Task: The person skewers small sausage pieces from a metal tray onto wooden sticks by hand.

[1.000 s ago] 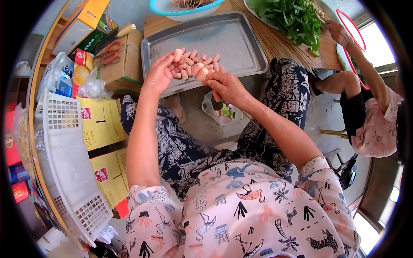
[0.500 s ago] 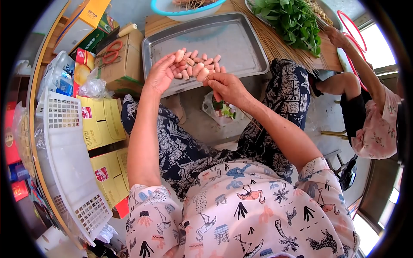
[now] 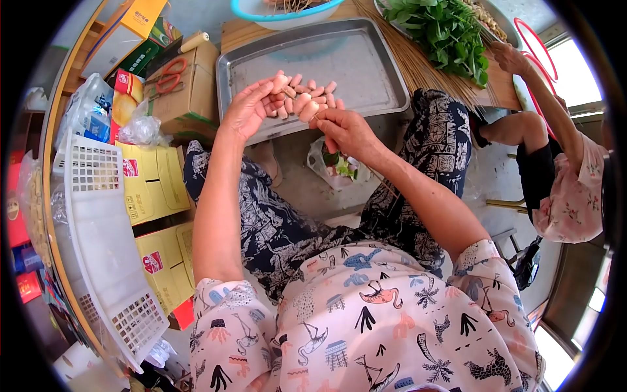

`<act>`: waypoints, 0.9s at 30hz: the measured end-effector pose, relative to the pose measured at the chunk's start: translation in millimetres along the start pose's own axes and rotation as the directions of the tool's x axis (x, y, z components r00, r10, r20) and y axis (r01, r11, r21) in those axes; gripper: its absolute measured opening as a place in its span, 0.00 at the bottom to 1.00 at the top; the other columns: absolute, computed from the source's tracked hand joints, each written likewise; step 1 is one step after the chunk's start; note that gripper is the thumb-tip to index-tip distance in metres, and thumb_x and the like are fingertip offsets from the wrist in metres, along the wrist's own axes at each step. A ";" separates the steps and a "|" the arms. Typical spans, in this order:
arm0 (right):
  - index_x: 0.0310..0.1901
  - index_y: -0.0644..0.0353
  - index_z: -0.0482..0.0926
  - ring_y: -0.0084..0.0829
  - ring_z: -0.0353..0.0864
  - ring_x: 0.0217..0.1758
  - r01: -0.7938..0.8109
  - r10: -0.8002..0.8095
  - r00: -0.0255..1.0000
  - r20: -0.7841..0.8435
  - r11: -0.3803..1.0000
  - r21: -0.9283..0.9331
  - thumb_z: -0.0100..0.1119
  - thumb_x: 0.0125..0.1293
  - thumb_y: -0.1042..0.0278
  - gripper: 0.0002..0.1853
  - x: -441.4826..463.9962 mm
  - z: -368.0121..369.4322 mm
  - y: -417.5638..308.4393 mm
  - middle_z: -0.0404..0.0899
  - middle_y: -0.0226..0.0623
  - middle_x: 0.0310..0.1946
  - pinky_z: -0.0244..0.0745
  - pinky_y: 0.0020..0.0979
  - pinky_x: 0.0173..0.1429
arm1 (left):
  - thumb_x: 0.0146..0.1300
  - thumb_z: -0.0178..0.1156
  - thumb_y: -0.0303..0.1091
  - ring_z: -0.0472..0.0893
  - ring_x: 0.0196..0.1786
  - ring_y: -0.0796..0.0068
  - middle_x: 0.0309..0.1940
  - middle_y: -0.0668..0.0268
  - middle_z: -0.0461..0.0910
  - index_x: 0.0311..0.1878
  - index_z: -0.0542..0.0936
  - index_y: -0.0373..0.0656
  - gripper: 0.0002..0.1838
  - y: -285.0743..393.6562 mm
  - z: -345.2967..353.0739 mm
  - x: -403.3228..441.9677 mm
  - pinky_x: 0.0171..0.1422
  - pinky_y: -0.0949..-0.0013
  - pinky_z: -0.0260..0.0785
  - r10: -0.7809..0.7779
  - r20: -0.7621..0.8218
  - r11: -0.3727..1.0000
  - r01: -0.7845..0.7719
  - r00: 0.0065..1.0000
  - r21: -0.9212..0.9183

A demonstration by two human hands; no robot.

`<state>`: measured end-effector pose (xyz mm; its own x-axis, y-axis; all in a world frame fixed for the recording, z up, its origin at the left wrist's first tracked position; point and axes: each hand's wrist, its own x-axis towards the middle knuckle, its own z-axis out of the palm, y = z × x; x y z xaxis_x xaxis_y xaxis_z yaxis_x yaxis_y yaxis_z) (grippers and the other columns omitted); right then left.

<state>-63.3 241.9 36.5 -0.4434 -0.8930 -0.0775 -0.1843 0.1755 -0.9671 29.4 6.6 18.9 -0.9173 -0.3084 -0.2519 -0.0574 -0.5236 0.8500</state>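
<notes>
My left hand [image 3: 249, 108] pinches a small pink sausage [image 3: 279, 82] between thumb and fingertips. Close beside it, my right hand [image 3: 345, 132] is closed around a thin bamboo skewer [image 3: 384, 183], whose tail runs back under my forearm. Two plump sausages [image 3: 302, 104] sit at the skewer's front end, just left of my right fingers. Behind both hands, several loose small sausages [image 3: 331, 87] lie at the near side of a metal tray [image 3: 385, 72]. The skewer's tip is hard to make out between the hands.
Bundled bamboo skewers [image 3: 405, 55] and leafy greens [image 3: 441, 39] are right of the tray. A blue-rimmed bowl [image 3: 287, 19] stands behind it. Scissors [image 3: 171, 75] rest on a cardboard box [image 3: 189, 98] at left. A plastic bag [image 3: 333, 166] lies below. Another person's arm [image 3: 542, 85] reaches in from the right.
My left hand and its sausage have shifted very slightly right, toward the skewer. My right hand keeps its grip almost unmoved.
</notes>
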 end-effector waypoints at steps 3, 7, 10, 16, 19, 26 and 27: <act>0.42 0.63 0.78 0.14 0.66 0.16 0.012 -0.012 1.000 -0.009 1.000 -0.003 0.47 0.70 0.67 0.11 0.9 1.0 2.4 0.70 0.26 0.13 0.61 0.20 0.24 | 0.63 0.59 0.35 0.80 0.41 0.75 0.43 0.62 0.80 0.53 0.76 0.36 0.17 1.5 1.9 -0.1 0.48 0.72 0.75 -0.010 0.019 1.000 0.010 1.000 -0.002; 0.41 0.63 0.77 0.14 0.66 0.16 0.028 -0.028 1.000 -0.014 1.000 0.003 0.47 0.70 0.67 0.11 1.9 2.8 4.6 0.70 0.26 0.13 0.61 0.19 0.24 | 0.63 0.60 0.35 0.80 0.41 0.75 0.42 0.62 0.80 0.56 0.74 0.37 0.20 3.2 7.6 -1.7 0.46 0.72 0.74 -0.015 0.023 1.000 0.015 1.000 -0.004; 0.40 0.63 0.77 0.14 0.67 0.16 0.005 -0.005 1.000 -0.012 1.000 0.026 0.47 0.70 0.67 0.10 2.6 2.3 2.2 0.70 0.26 0.13 0.61 0.19 0.25 | 0.63 0.60 0.35 0.80 0.44 0.73 0.46 0.59 0.80 0.57 0.73 0.37 0.21 5.8 16.7 -4.4 0.50 0.70 0.74 -0.030 0.036 0.999 0.029 0.999 0.031; 0.40 0.63 0.76 0.15 0.67 0.16 0.086 -0.086 0.996 -0.028 0.996 -0.018 0.46 0.71 0.66 0.11 9.4 4.1 11.6 0.69 0.26 0.12 0.61 0.19 0.26 | 0.62 0.61 0.34 0.80 0.47 0.68 0.46 0.59 0.79 0.50 0.75 0.37 0.16 8.3 30.2 -8.9 0.54 0.64 0.74 -0.065 0.064 0.997 0.062 0.996 0.056; 0.41 0.62 0.76 0.15 0.66 0.16 0.067 -0.067 0.997 -0.031 0.998 0.007 0.45 0.71 0.66 0.11 12.1 4.8 11.5 0.70 0.26 0.13 0.61 0.20 0.25 | 0.62 0.61 0.34 0.80 0.48 0.68 0.45 0.60 0.79 0.49 0.76 0.37 0.15 6.4 31.2 -6.8 0.54 0.64 0.74 -0.091 0.068 0.995 0.088 0.994 0.041; 0.43 0.61 0.77 0.14 0.64 0.14 -0.055 0.056 0.998 0.000 0.996 0.074 0.46 0.71 0.65 0.11 9.0 2.7 3.1 0.71 0.26 0.14 0.57 0.19 0.21 | 0.62 0.60 0.36 0.80 0.47 0.70 0.47 0.61 0.78 0.50 0.75 0.38 0.16 3.4 17.7 -2.3 0.51 0.67 0.74 0.008 -0.028 1.000 -0.008 1.000 -0.002; 0.43 0.61 0.77 0.14 0.64 0.14 -0.059 0.059 0.998 0.012 0.996 0.066 0.46 0.71 0.65 0.11 8.1 1.9 3.4 0.71 0.26 0.13 0.57 0.18 0.21 | 0.62 0.60 0.36 0.80 0.47 0.69 0.45 0.61 0.79 0.49 0.75 0.39 0.15 3.4 15.6 -2.3 0.50 0.67 0.74 0.002 -0.063 1.000 -0.003 0.998 -0.012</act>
<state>-65.8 234.4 32.1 -0.4429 -0.8860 -0.1369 -0.0994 0.2002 -0.9747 25.1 17.9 29.6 -0.8906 -0.3592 -0.2788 -0.0501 -0.5319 0.8453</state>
